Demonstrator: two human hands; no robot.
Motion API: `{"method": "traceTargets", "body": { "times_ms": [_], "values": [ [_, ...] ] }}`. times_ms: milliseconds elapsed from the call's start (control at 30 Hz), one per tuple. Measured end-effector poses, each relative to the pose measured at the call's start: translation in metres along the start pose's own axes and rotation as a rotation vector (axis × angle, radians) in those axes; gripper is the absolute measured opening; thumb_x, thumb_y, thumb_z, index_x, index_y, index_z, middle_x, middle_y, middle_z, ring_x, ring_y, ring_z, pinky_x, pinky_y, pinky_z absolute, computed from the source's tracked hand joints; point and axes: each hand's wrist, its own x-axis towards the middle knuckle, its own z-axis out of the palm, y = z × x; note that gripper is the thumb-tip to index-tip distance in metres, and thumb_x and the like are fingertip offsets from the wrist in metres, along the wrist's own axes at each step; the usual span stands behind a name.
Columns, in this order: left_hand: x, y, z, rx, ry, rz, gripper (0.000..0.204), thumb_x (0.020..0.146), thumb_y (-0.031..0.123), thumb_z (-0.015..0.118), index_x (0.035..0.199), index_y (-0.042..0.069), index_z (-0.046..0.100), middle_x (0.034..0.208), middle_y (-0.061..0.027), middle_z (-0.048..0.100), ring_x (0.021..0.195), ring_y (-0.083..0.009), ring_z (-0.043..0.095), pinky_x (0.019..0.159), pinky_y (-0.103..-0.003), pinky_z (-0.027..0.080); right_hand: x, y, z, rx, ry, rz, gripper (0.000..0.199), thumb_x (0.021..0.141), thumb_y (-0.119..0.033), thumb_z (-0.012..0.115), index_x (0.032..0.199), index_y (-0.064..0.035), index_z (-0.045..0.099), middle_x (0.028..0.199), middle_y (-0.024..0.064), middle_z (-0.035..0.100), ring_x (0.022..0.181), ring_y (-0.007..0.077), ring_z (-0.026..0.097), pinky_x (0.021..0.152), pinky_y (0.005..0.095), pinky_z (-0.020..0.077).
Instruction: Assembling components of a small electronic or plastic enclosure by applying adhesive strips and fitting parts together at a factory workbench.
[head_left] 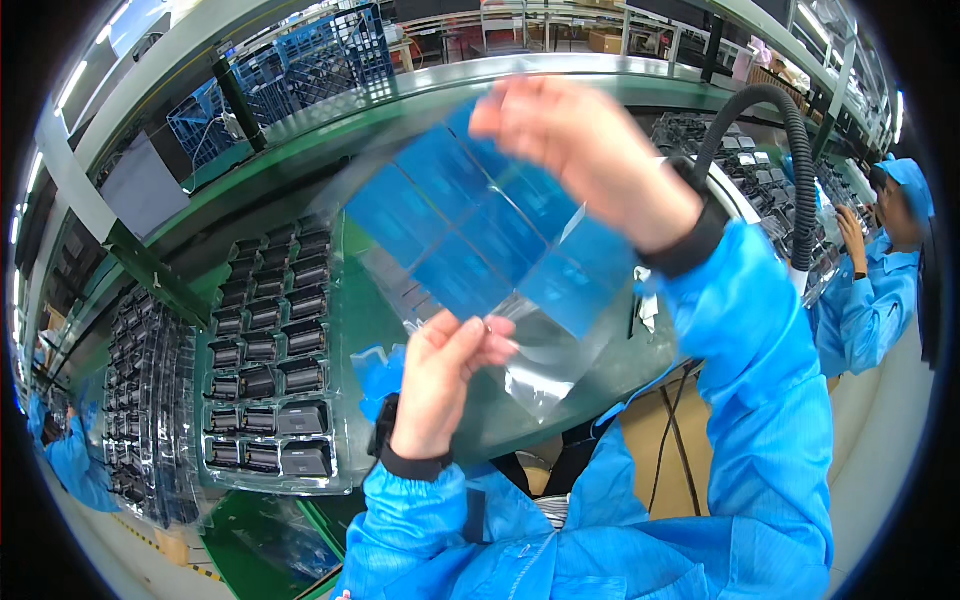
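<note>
my left hand (440,385) and right hand (590,160) both hold one clear film sheet (480,235) with blue rectangular patches on it, raised in the air over the tabletop (375,310). left grip is pressed together, thumb and fingers pinching the sheet's lower edge, near a loose clear flap (545,370) that hangs below. right grip is closed on the sheet's top edge, fingers curled over it; the hand is blurred so i can't tell exact finger placement. the sheet is tilted, upper end far and to the right, lower end near my left hand. it touches nothing but my hands as far as i see.

both sleeves are blue, with dark cuffs at the wrists.

on the green tabletop to the left lies a clear tray (270,360) holding rows of dark small parts, one per pocket. further left a stack of similar trays (150,400) sits just beside it. a second blue sheet (380,375) lies on the tabletop just behind my left wrist, partly hidden. a black hose (800,170) arcs up on the right, well apart from my hands. blue crates (300,70) sit beyond the tabletop, top left. another person in blue coat and cap (880,270) works at the far right; a further blue sleeve (70,460) shows at the far left edge.
</note>
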Motion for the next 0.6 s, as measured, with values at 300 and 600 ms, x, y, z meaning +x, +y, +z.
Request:
{"method": "traceTargets", "body": {
  "times_ms": [300,600],
  "values": [
    [-0.039,-0.018,-0.021,0.203,-0.006,-0.073,0.017,0.088,0.007,0.055,0.102,-0.003,0.058,0.089,-0.0087,0.064,0.082,-0.0129,0.060,0.076,-0.025,0.047,-0.109,0.083,0.024,-0.883,-0.618,-0.194,0.060,0.081,-0.033,0.063,0.122,0.0055,0.043,0.129,0.0234,0.041,0.118,0.0376,0.040,0.098,0.0424,0.0345],
    [-0.035,-0.035,-0.021,0.449,0.114,0.153,0.012,0.082,-0.002,0.050,0.090,-0.002,0.059,0.080,-0.0035,0.059,0.075,-0.0089,0.054,0.069,-0.022,0.044,-0.099,0.074,0.034,-0.543,-0.530,0.371,0.038,0.091,-0.027,0.048,0.117,0.0007,0.054,0.093,0.0171,0.064,0.085,0.0269,0.063,0.077,0.0335,0.0480]
  ]
}}
